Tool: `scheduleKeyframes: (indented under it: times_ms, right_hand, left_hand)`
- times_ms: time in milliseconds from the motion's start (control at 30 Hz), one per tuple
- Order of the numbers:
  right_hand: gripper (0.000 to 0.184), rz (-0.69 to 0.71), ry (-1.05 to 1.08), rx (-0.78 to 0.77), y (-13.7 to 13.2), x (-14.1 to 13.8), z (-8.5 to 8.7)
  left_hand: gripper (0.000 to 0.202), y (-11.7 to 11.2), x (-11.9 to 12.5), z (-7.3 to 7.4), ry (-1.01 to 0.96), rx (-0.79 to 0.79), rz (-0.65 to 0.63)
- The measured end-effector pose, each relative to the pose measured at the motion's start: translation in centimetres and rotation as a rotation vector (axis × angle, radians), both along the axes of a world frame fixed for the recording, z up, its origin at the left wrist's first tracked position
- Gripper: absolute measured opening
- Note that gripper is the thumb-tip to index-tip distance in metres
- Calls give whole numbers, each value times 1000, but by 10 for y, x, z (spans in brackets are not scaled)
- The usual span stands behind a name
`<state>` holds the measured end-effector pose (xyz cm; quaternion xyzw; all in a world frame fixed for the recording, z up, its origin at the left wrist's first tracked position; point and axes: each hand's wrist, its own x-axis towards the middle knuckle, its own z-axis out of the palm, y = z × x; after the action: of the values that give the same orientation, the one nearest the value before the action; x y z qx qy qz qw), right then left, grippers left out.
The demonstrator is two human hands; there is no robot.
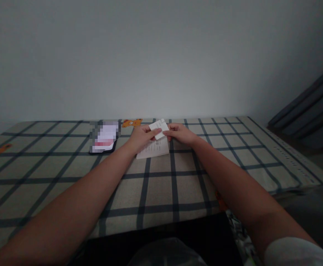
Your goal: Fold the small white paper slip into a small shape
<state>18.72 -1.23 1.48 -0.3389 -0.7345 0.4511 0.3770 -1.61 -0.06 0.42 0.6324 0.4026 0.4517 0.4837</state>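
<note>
Between both hands is a small white folded piece of paper (159, 127) with a few dark marks on it, tilted up off the cloth. My left hand (143, 137) pinches its left side, the thumb lying across the front. From the right, my right hand (180, 133) grips the lower right edge between thumb and curled fingers. Beneath them a larger sheet of paper (158, 148) with lines of writing lies flat, its upper part hidden by my hands and the folded piece.
A phone (114, 147) with a lit, blurred screen lies left of my hands. The checked cloth (161, 188) with orange bear prints (132, 123) covers the surface. Behind it rises a plain wall (161, 59); a grey curtain (311, 107) hangs at the right.
</note>
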Motion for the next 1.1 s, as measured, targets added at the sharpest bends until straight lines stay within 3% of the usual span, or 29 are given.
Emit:
scheduleKeyframes:
  times_ms: [200, 433, 800, 967, 1100]
  right_hand:
    - [31, 23, -9, -11, -1, -1, -2]
    - [36, -58, 6, -8, -1, -2, 0]
    - [37, -198, 18, 11, -3, -2, 3]
    - [40, -157, 66, -13, -2, -2, 2]
    - [41, -217, 6, 48, -2, -1, 4]
  left_hand:
    - [32, -4, -2, 4, -43, -8, -35]
    - [40, -4, 4, 4, -208, -95, -24]
    - [33, -1, 2, -1, -74, -108, -63]
    - [31, 0, 0, -1, -82, -68, -38]
    - [38, 1, 1, 0, -132, -105, -20]
